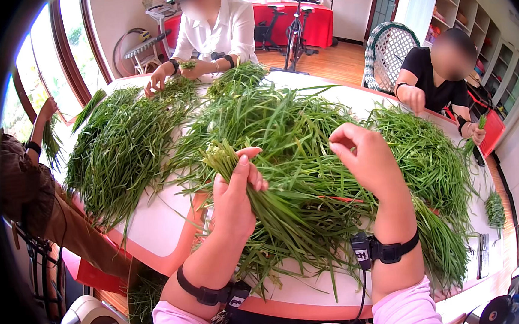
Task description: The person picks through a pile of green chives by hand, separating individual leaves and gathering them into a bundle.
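My left hand (235, 200) grips a bundle of long green leaf stalks, which look like garlic chives (281, 210). The pale cut ends (218, 156) stick up past my thumb, and the leaves trail down to the right over the heap. To the right, my right hand (363, 159) hovers above the greens with fingers curled. Its thumb and index fingertips are close together, and I see nothing held between them. Below both hands spreads a large loose heap of the same greens (274, 111) on the white table (156, 232).
More piles of greens lie at the left (118, 144) and right (421, 150). A small bundle (495, 208) and a phone (482, 254) rest near the right edge. Three other people sort greens around the table: one opposite (218, 29), one right (434, 73), one left (31, 187).
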The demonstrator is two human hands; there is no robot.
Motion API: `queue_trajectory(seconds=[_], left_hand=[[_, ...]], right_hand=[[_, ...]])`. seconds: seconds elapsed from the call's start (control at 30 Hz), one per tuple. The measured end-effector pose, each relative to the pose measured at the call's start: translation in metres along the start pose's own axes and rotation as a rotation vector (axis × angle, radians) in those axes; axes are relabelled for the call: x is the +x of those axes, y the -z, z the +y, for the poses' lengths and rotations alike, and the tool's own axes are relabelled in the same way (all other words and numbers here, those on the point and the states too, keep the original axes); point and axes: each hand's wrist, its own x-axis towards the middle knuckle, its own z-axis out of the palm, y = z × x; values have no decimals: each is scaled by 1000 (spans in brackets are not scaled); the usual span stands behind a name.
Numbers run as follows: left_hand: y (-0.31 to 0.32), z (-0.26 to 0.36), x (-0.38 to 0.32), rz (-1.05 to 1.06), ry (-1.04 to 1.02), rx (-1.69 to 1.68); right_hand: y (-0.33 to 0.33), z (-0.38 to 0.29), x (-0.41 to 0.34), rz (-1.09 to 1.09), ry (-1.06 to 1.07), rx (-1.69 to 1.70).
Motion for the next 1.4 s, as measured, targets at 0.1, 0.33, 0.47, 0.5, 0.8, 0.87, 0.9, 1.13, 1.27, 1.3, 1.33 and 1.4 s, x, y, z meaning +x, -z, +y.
queue_trajectory(seconds=[0.1,0.33,0.47,0.5,0.8,0.87,0.9,1.13,1.27,1.3,1.33,1.4], left_hand=[[1,0,1,-6,-9,-1],[-2,6,0,5,-64,12],[-2,6,0,-14,-93,7],[-2,7,0,-26,-108,8],[-8,7,-7,-102,-156,10],[-6,4,-6,-66,-139,18],[-1,5,-6,-105,-122,38],[-2,8,-4,22,-69,-85],[-25,18,0,198,-13,-293],[-21,15,1,186,-9,-297],[-7,13,2,29,18,-316],[-3,12,-1,-107,63,-286]], right_hand=[[5,-5,1,50,-25,199],[-2,-13,2,331,161,614],[9,-21,-3,428,219,584],[12,-22,-5,427,220,586],[-8,-55,-18,-135,283,279],[-22,-53,-18,-156,289,285],[-27,-52,-17,-183,301,294],[-21,-39,-11,-174,221,471],[-14,-13,-1,-49,0,587],[-9,-6,-1,17,-1,532],[-10,-3,1,72,2,487],[-11,-3,2,38,-12,364]])
